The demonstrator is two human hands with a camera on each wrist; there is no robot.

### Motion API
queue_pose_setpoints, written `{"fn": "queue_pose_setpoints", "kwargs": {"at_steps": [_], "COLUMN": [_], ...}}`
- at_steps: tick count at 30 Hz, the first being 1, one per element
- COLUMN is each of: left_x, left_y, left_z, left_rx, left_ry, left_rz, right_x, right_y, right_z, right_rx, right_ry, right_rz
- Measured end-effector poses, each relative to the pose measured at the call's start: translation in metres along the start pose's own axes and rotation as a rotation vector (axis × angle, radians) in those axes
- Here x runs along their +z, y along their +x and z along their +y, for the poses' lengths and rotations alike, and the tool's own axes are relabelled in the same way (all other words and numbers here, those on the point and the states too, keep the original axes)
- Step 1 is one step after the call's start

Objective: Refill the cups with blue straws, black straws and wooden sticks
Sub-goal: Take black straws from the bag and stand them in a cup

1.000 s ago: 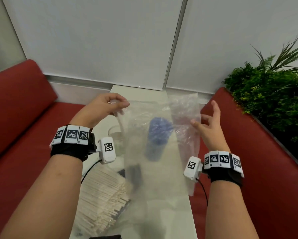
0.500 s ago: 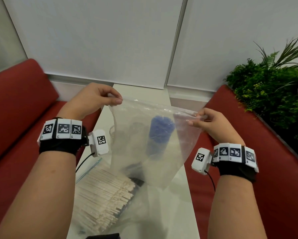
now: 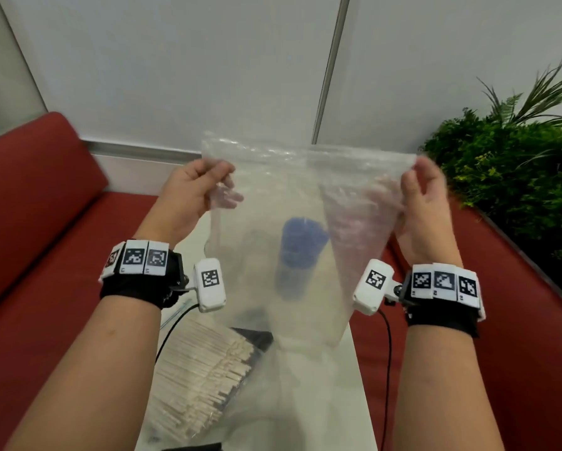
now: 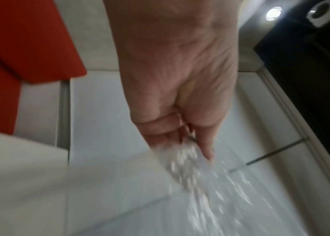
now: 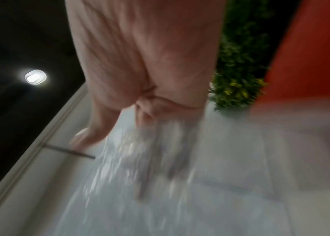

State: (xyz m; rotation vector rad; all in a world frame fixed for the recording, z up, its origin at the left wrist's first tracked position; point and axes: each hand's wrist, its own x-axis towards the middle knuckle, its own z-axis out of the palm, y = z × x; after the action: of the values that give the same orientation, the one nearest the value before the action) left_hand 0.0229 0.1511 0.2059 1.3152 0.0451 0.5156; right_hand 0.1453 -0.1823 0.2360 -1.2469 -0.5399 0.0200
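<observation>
Head view: both hands are up in the air holding a clear plastic bag (image 3: 292, 203) stretched between them. The left hand (image 3: 188, 193) pinches the top corner of the bag at about 9 o'clock, the right hand (image 3: 422, 203) has its fingers curled round the other corner at 3 o'clock, so they're well apart with the bag hanging down between. Through the plastic you can make out a cup of blue straws (image 3: 300, 245) standing on the white desk (image 3: 348, 402), pretty much dead centre. Down at 7 o'clock a bundle of wooden sticks (image 3: 198, 366) lies on the desk in its own clear wrap, with something black just beside it that's too hidden to tell. Red sofa (image 3: 42, 242) on both sides, green plants (image 3: 507, 170) at 2 o'clock.

Left wrist view: left hand (image 4: 178, 89) with fingers closed on crinkly bag film (image 4: 196, 166), blurry.

Right wrist view: right hand (image 5: 146, 67) gripping the film too (image 5: 132, 153), very smeared.
</observation>
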Motion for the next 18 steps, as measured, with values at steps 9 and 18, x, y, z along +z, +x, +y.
{"fn": "queue_pose_setpoints", "kwargs": {"at_steps": [9,18], "left_x": [-0.028,0.003], "left_y": [-0.001,-0.016], "left_z": [-0.016,-0.049], "left_rx": [-0.302,-0.399], "left_ry": [-0.019,-0.012], "left_rz": [-0.221,-0.138], "right_x": [-0.014,-0.021], "right_y": [-0.027,-0.048], "right_z": [0.051,0.063], "right_rx": [0.333,0.695], "right_ry": [0.061,-0.077], "right_rz": [-0.013,-0.059]}}
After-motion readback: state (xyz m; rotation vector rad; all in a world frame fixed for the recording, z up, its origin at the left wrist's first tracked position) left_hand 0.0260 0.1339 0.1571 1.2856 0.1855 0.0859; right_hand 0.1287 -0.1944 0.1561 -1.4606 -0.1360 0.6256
